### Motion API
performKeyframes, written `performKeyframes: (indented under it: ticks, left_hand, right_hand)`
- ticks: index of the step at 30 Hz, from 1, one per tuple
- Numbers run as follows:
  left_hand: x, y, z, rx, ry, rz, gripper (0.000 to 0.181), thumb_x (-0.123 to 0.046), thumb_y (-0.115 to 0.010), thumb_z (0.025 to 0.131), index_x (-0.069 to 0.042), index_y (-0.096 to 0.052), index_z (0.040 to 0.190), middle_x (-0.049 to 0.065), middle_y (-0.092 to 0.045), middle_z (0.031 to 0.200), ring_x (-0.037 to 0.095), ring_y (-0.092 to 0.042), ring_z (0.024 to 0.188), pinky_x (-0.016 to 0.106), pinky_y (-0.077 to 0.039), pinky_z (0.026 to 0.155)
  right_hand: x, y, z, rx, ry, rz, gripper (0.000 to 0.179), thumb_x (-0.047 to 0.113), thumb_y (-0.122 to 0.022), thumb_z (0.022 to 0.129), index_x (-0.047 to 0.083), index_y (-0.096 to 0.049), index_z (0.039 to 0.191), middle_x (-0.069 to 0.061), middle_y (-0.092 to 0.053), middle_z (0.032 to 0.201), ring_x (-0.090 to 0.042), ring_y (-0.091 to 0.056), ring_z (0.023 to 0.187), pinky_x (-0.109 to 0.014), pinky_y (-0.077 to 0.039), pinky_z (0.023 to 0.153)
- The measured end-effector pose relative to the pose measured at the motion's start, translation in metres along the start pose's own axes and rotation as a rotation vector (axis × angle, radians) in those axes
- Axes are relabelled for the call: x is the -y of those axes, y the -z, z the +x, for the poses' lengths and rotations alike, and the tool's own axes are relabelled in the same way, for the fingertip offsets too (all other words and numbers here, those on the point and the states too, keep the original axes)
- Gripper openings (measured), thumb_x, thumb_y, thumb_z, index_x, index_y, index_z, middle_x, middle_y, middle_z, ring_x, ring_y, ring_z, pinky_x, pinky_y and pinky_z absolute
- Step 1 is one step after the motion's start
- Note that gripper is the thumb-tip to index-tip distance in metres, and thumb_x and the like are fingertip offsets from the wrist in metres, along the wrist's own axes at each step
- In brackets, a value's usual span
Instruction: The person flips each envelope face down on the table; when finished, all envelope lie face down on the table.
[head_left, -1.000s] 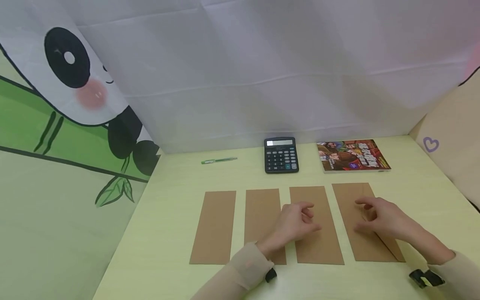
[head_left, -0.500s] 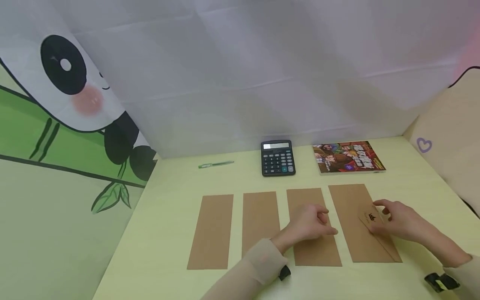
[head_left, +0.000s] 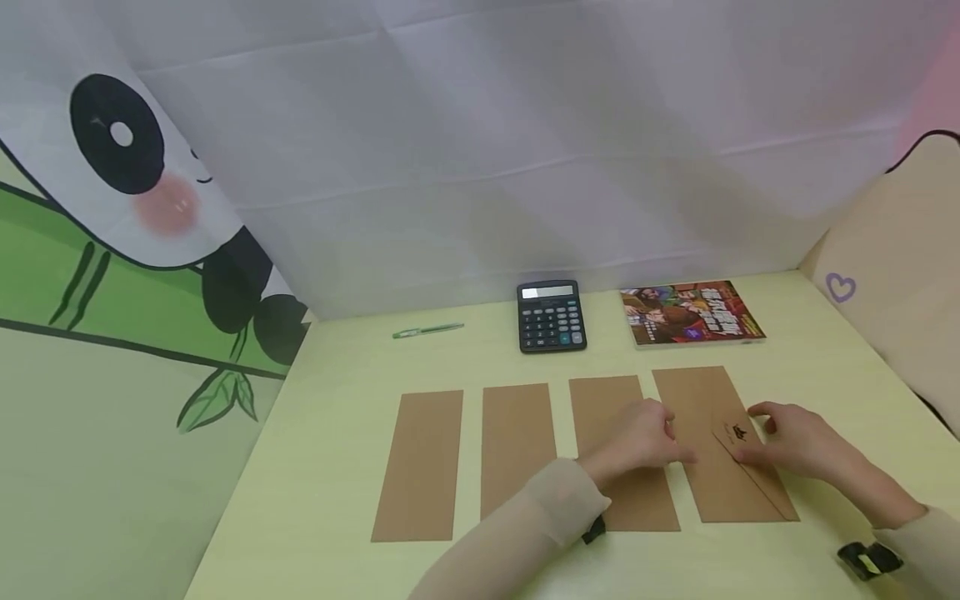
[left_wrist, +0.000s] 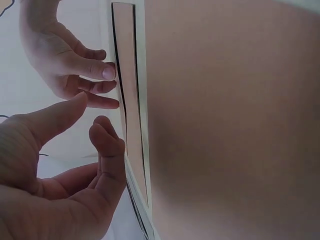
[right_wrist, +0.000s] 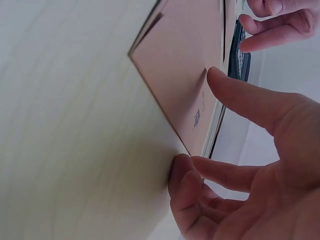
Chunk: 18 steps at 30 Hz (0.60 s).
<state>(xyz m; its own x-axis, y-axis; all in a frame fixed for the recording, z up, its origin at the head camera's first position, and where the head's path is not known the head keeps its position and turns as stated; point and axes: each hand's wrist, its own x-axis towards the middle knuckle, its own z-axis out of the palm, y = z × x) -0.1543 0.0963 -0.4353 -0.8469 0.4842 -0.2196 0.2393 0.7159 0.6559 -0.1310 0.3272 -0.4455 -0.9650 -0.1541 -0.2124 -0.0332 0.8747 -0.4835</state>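
A brown kraft envelope (head_left: 693, 417) lies at the right end of a row, its pointed flap (head_left: 759, 473) folded over and printed with a small dark crown. My right hand (head_left: 798, 442) holds this envelope by its right side. In the right wrist view, the thumb (right_wrist: 240, 92) touches the flap near the print while the curled fingers (right_wrist: 187, 185) are at the edge against the table. My left hand (head_left: 637, 433) hovers over the neighbouring brown envelope (head_left: 637, 504), its thumb reaching toward the flapped one. Between its loosely bent fingers (left_wrist: 107, 150) nothing is held.
Two more flat brown envelopes lie further left, one in the middle (head_left: 516, 442) and one at the end (head_left: 420, 467). Behind the row are a green pen (head_left: 427, 331), a black calculator (head_left: 551, 317) and a colourful book (head_left: 692, 313). A white cloth (head_left: 480, 167) hangs behind the table.
My right hand has shifted right to the envelope's edge, uncovering the flap's crown print. My left hand has moved right across the third envelope toward the fourth.
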Motion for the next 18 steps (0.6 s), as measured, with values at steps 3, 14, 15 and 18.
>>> performKeyframes:
  ticks: [3, 14, 15, 18]
  left_hand:
    - [-0.002, -0.003, 0.004, -0.013, 0.024, 0.012, 0.039, -0.029, -0.083, 0.074, -0.011, -0.052, 0.059, -0.004, -0.042, 0.049, 0.009, -0.038, 0.041, 0.023, -0.027, 0.039]
    - [-0.004, -0.01, 0.009, -0.019, 0.084, 0.197, 0.036, -0.031, -0.086, 0.069, -0.011, -0.055, 0.065, -0.003, -0.047, 0.062, 0.012, -0.041, 0.053, 0.025, -0.033, 0.045]
    - [-0.004, -0.011, 0.009, -0.017, 0.087, 0.204, 0.037, -0.031, -0.086, 0.069, -0.011, -0.055, 0.065, -0.003, -0.047, 0.062, 0.012, -0.041, 0.053, 0.025, -0.034, 0.046]
    - [-0.004, -0.013, 0.011, -0.011, 0.091, 0.23, 0.036, -0.031, -0.086, 0.069, -0.011, -0.057, 0.063, -0.004, -0.047, 0.062, 0.012, -0.041, 0.053, 0.025, -0.034, 0.045]
  right_hand:
    - [0.001, 0.0, 0.0, -0.002, -0.015, 0.004, 0.082, 0.044, -0.08, 0.073, -0.018, -0.05, 0.116, -0.025, -0.059, 0.089, -0.036, -0.057, 0.08, -0.048, -0.047, 0.066]
    - [0.005, 0.003, -0.001, 0.033, -0.078, 0.029, 0.086, 0.048, -0.079, 0.072, -0.02, -0.048, 0.115, -0.027, -0.059, 0.091, -0.038, -0.057, 0.081, -0.047, -0.048, 0.064]
    - [0.006, 0.003, -0.001, 0.035, -0.087, 0.036, 0.086, 0.048, -0.079, 0.072, -0.02, -0.048, 0.115, -0.027, -0.059, 0.091, -0.038, -0.057, 0.081, -0.046, -0.048, 0.064]
    - [0.006, 0.003, -0.001, 0.036, -0.103, 0.063, 0.082, 0.045, -0.08, 0.073, -0.02, -0.05, 0.113, -0.024, -0.06, 0.089, -0.035, -0.058, 0.079, -0.043, -0.049, 0.063]
